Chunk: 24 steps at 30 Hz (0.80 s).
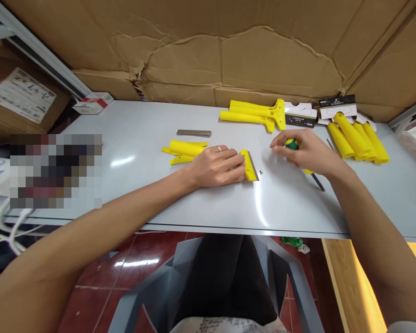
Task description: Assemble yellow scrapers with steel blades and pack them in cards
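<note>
My left hand is closed around a yellow scraper, its head with a metal blade edge poking out to the right of my fingers. Beside that hand lie other yellow plastic scraper parts, partly covered by it. A tiny screw rests on the table just right of the blade. In my right hand is a screwdriver with a green and yellow handle, its shaft angled down to the right. The thumb and forefinger of that hand reach left, above the table; anything between their tips is too small to tell.
Metal blades lie behind my left hand. Two yellow scrapers and black-and-white cards sit along the cardboard wall. Several yellow handles are at the right. A small red-and-white box stands back left on the table.
</note>
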Motion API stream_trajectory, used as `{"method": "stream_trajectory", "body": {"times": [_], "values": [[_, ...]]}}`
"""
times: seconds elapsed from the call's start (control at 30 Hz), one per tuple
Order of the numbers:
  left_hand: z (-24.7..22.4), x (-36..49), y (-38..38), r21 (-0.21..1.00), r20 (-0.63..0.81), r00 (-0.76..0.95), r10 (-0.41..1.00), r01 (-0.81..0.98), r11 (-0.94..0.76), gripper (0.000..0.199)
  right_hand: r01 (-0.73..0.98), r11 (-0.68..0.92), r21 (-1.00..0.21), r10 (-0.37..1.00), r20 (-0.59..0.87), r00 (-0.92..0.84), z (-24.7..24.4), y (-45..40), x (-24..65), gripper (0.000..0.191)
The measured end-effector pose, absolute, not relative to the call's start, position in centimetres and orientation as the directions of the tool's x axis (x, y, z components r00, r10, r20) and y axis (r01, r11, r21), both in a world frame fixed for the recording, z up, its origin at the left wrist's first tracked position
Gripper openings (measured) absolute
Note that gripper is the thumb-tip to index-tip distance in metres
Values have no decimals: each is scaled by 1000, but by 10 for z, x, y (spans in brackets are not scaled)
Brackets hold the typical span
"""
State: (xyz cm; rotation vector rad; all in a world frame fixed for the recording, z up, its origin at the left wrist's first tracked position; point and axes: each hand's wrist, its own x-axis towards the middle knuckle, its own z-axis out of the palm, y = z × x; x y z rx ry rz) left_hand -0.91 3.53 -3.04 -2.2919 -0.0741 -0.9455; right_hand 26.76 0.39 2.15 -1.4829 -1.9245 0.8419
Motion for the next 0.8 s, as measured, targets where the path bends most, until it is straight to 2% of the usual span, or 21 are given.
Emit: {"method": "stream_trajectory", "body": {"times": [0.1,0.2,0.27,0.33,0.43,0.57,0.67,0.73,0.8], "values": [[-30,-10,35,-562,633,749,-196,270,-782,29,691,417,-591,876,58,-479,14,1,258,13],[-30,-10,35,-573,628,755,-188,285,-768,28,686,479,-548,834,38,-551,7,-1,250,5],[-30,-10,34,-573,632,753,-184,294,-765,28,679,510,-527,814,40,-580,5,-2,248,9],[-30,-10,34,-570,638,747,-189,293,-768,28,678,541,-498,796,43,-603,5,-3,246,15],[-30,-11,35,-569,651,732,-199,298,-766,27,692,564,-450,788,41,-615,5,-4,244,12],[-28,-13,37,-571,687,697,-203,346,-745,26,671,580,-462,766,32,-642,3,-7,239,9],[-27,-14,37,-575,698,687,-202,369,-730,25,672,587,-452,766,42,-641,3,-8,238,15],[-26,-14,35,-585,691,691,-212,363,-725,25,694,591,-411,782,80,-618,5,-7,241,17],[-26,-12,33,-593,677,702,-222,341,-729,25,717,594,-365,800,180,-572,8,-7,244,17]]}}
